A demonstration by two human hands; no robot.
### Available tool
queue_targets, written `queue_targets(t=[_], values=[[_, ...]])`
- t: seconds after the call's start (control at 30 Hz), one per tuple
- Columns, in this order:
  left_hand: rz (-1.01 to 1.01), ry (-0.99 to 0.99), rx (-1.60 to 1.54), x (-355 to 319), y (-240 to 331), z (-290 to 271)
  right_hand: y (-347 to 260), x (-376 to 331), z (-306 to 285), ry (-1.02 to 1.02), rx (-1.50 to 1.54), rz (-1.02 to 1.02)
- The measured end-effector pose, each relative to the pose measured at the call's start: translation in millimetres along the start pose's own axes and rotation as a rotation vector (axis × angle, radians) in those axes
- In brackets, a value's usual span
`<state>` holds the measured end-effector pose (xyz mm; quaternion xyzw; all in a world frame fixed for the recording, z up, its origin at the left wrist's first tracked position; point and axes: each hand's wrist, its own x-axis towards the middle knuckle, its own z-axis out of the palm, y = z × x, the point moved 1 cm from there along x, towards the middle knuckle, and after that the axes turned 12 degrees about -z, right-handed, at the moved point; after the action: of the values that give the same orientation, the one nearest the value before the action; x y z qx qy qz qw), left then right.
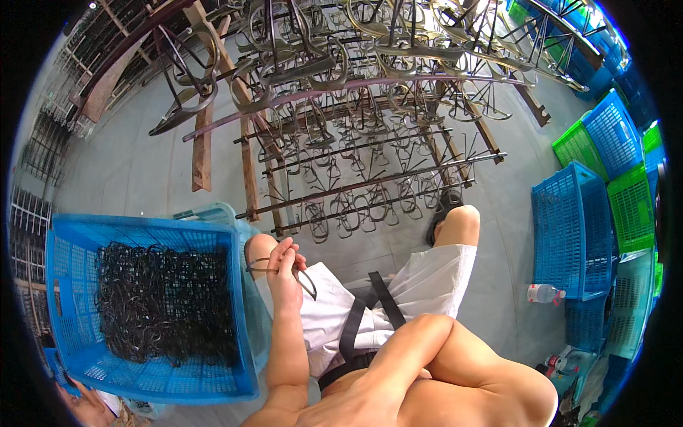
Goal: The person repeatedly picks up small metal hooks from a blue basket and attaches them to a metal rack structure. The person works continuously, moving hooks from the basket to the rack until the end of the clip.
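Observation:
My left hand is raised over my left thigh with its fingers closed around a thin dark eyeglass frame. Part of the frame shows on either side of the fingers. My right arm is bent across my body, and the right hand lies by my left upper arm at the lower edge, its fingers hidden. Left of my leg stands a blue plastic crate holding a heap of dark eyeglass frames.
Ahead, a wooden rack carries rods hung with many eyeglass frames. Blue crates and green crates are stacked on the right, with a plastic bottle beside them. Part of another person shows at lower left.

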<state>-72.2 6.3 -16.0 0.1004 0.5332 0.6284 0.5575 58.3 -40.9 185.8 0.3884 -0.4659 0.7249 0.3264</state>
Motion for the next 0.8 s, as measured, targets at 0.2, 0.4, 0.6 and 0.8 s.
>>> queue_targets(t=[0.2, 0.4, 0.6, 0.8], values=[[0.016, -0.021, 0.006, -2.8, -0.1, 1.2, -16.5, -0.5, -12.2, 0.023, -0.041, -0.009], [0.047, -0.043, 0.022, -5.1, 0.6, -2.0, -47.4, -5.6, -20.2, 0.02, -0.087, -0.04], [0.106, -0.159, 0.049, -13.0, 6.0, 5.3, -40.9, -9.8, -18.8, 0.061, -0.158, 0.012], [0.41, -0.5, 0.082, -48.3, 49.3, 14.6, -26.8, -41.8, -58.8, 0.844, -0.203, 0.343]])
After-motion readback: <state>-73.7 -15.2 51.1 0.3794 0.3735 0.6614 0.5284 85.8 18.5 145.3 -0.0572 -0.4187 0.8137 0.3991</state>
